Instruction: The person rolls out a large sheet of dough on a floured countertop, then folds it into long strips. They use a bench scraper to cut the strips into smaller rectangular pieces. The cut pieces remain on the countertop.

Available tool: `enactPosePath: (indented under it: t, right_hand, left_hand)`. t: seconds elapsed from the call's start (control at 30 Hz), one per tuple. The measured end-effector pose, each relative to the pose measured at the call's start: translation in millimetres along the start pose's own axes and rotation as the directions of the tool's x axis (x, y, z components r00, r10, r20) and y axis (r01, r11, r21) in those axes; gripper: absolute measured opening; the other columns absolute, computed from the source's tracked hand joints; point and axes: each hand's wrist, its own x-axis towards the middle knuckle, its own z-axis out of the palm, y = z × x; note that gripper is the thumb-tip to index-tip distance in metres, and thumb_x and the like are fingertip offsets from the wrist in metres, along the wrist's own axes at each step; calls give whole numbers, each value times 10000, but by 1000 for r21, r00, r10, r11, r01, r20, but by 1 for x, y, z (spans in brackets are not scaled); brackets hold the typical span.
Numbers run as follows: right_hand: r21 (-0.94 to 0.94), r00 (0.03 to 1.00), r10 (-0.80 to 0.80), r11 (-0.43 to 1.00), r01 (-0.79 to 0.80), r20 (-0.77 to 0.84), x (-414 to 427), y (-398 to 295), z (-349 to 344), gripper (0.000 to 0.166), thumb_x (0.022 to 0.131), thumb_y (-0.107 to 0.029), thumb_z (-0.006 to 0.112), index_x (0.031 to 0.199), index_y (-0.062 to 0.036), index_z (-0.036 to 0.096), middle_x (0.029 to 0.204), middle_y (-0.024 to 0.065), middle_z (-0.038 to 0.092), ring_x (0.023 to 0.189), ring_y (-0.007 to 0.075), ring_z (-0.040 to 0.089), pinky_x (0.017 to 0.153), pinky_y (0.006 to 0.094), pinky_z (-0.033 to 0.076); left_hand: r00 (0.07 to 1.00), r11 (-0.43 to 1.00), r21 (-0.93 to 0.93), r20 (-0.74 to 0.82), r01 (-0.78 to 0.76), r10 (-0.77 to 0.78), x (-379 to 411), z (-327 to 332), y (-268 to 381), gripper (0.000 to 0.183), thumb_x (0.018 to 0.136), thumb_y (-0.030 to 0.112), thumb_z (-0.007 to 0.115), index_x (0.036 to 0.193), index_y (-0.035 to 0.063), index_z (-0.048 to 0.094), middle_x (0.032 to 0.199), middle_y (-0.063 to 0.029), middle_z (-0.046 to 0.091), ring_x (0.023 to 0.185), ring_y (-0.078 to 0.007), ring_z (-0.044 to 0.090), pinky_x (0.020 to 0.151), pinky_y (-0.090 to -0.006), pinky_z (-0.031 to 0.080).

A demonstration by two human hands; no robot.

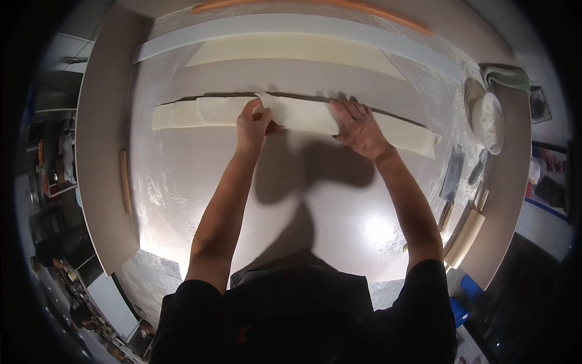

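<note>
A long, narrow strip of pale dough (218, 112) lies crosswise on the work surface (218, 182), with overlapping layers along it. My left hand (255, 125) pinches the raised edge of a dough flap (302, 113) between thumb and fingers near the strip's middle. Across the strip to the right, my right hand (361, 129) rests with its fingers towards the far edge and its thumb at the near edge. A thin dark line (213, 95) runs along the strip's far side; whether it is filling or shadow I cannot tell. Farther back lies a second flat dough sheet (291, 48).
Behind the sheet are a long pale band (300, 25) and a long wooden rod (313, 2). At right stand a bowl of flour (490, 123), a cloth (504, 78), a flat dark blade (453, 173) and a rolling pin (466, 239). Raised boards (107, 136) border the surface.
</note>
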Motion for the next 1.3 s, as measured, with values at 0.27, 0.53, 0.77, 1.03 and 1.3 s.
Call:
enactPosePath:
  t: [0.27,0.53,0.77,1.03,1.3]
  right_hand:
    - [19,1000,-23,1000,23,8,4,-10,-4,872,665,-196,751,1403,-182,288,1367,90,390,1221,330,394,1004,466,331]
    - [508,829,170,848,153,-533,42,97,28,648,800,-287,677,1328,-50,387,1314,120,435,1200,285,416,1014,378,339]
    - [-41,693,537,776,-629,-481,75,176,6,371,729,-352,596,978,-77,590,1018,166,602,944,390,558,814,503,444]
    - [218,637,754,656,-722,-159,97,180,-17,457,633,-382,672,939,-46,621,943,156,649,913,333,604,813,436,451]
    - [562,701,664,695,-448,-262,95,133,-26,263,752,-220,653,834,23,594,723,123,616,644,207,618,535,327,470]
  left_hand:
    - [592,174,647,512,-742,623,3,3,16,711,690,194,747,1313,116,413,1170,-80,514,1073,-263,510,982,-489,368]
    - [525,-99,641,699,-761,485,32,13,-5,764,641,236,748,1328,140,427,1134,-48,531,1072,-219,498,1034,-534,280]
    - [568,71,712,492,-699,660,102,-36,22,645,749,331,687,1293,78,449,1236,-118,521,1128,-251,505,965,-476,388]
    - [919,183,973,-198,142,341,212,-131,66,518,771,465,585,1103,67,595,1111,-171,584,1004,-334,572,805,-486,481]
    - [959,66,997,-51,34,279,251,-144,57,483,784,459,597,1005,31,626,979,-163,633,900,-291,628,777,-416,496]
